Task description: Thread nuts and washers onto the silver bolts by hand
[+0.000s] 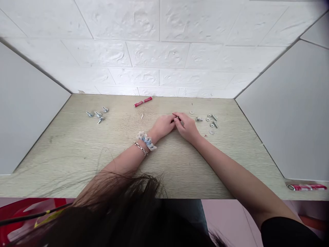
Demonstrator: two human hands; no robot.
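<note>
My left hand (163, 126) and my right hand (186, 127) meet at the middle of a pale wood-grain tabletop (164, 161). Between their fingertips is a small metal fastener (178, 118), mostly hidden, so its exact kind is unclear. Both hands appear closed on it. To the right of my right hand lie several steel nuts and flat washers (211, 122). Several steel bolts (97, 114) lie in a loose group far to the left of my left hand.
A red-and-white tube (143, 101) lies near the white brick-textured back wall (159, 55). Grey side panels (280, 103) bound the tabletop left and right. Another red-and-white tube (305, 187) lies at the front right corner. Loose hair hangs across the lower view.
</note>
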